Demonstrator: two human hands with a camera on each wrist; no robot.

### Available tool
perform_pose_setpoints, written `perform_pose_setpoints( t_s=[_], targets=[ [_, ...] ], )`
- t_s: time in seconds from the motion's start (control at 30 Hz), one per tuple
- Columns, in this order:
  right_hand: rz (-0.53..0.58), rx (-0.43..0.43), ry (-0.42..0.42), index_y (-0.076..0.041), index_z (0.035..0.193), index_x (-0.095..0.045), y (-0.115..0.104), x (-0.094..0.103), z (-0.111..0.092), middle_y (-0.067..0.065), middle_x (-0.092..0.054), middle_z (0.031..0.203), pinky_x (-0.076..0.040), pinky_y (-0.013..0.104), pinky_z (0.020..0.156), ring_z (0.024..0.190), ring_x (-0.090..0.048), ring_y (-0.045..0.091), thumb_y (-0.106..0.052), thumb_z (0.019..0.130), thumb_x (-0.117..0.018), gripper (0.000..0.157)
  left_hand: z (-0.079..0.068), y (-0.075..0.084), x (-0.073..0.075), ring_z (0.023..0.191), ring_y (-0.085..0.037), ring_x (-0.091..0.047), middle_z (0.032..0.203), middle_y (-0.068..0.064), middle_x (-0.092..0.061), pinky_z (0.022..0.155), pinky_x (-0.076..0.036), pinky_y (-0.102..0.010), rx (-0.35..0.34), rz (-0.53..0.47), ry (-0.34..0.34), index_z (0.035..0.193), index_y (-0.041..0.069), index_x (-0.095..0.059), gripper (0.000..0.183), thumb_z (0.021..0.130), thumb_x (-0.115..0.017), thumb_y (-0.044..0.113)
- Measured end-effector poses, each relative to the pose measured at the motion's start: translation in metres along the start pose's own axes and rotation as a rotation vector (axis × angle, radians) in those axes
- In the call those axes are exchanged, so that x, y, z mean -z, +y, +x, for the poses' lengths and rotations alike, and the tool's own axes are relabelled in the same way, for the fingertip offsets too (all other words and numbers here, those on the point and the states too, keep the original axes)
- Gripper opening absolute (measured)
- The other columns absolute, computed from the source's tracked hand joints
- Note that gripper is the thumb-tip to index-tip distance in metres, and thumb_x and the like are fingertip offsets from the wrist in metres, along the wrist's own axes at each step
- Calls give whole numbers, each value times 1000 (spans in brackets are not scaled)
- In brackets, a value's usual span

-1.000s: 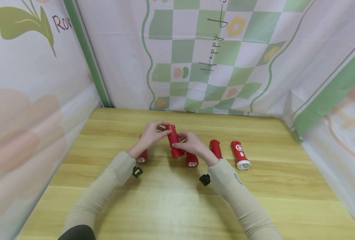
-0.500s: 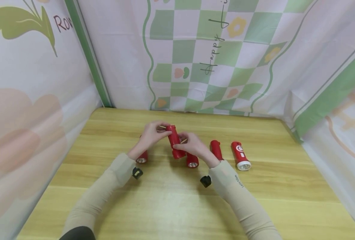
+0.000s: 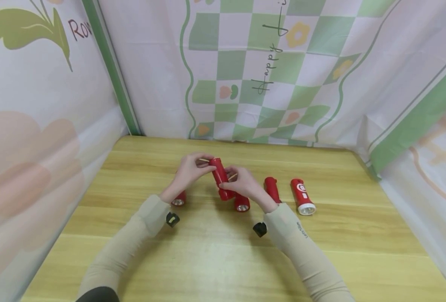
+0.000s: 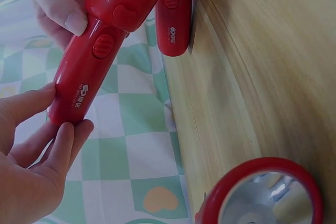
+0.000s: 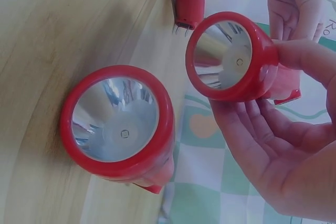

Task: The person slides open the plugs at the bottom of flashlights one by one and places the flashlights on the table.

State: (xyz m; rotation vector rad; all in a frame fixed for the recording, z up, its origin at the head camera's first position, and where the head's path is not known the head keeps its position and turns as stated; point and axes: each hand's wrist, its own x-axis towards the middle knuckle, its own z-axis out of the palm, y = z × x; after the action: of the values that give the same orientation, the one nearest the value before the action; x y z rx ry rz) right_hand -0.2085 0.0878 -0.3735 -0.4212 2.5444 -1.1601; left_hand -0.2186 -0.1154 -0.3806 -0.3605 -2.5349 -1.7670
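A red flashlight (image 3: 219,171) is held tilted above the table, its lens end toward the person. My left hand (image 3: 187,172) pinches its tail end between thumb and fingers. Just behind the flashlight's head, my right hand (image 3: 244,184) grips the body. The left wrist view shows the ridged switch (image 4: 103,46) and white lettering on the barrel. In the right wrist view, the shiny reflector (image 5: 223,56) faces the camera. A second red flashlight (image 3: 242,202) lies under the right hand, partly hidden. Another red flashlight (image 3: 179,198) lies beside the left wrist, also partly covered.
Right of the hands, a red flashlight (image 3: 272,188) lies on the wooden table (image 3: 208,260). Farther right is a red flashlight with a white head (image 3: 302,197). Printed cloth (image 3: 242,63) hangs behind the table and along both sides.
The held flashlight and my right hand have shifted very slightly right and toward the person. Both hands keep their hold, and the flashlights on the table stay in place.
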Motion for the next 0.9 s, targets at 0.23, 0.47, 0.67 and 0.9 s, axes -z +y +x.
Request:
perform_pose_setpoints(
  t_s=[0.23, 0.47, 0.67, 0.9],
  targets=[
    [15, 12, 12, -4, 133, -55, 0, 0, -2, 17, -65, 121, -60, 42, 87, 106, -65, 31, -21, 89, -73, 51, -1, -2, 0, 110, -35, -70, 123, -22, -68, 90, -59, -34, -8, -26, 20, 119, -2, -67, 39, 83, -78, 7],
    [29, 37, 19, -3, 134, -54, -1, 0, -3, 18, -65, 121, -60, 43, 87, 107, -67, 33, -17, 89, -72, 50, -2, -3, 1, 108, -35, -71, 119, -23, -69, 91, -59, -35, -28, -35, 26, 118, -5, -65, 39, 83, -78, 8],
    [30, 58, 27, -4, 134, -54, 0, 1, -4, 18, -65, 121, -61, 43, 87, 107, -67, 33, -16, 89, -72, 50, -3, -3, 1, 103, -32, -73, 115, -19, -72, 88, -60, -33, -30, -4, 35, 113, 0, -68, 35, 83, -80, 11],
    [18, 71, 35, -5, 134, -54, 2, 2, -2, 18, -65, 122, -60, 44, 88, 107, -66, 34, -17, 89, -72, 50, -3, -2, 2, 103, -30, -73, 115, -18, -73, 88, -60, -34, -28, -16, 42, 110, 1, -68, 32, 83, -80, 12]
  ],
)
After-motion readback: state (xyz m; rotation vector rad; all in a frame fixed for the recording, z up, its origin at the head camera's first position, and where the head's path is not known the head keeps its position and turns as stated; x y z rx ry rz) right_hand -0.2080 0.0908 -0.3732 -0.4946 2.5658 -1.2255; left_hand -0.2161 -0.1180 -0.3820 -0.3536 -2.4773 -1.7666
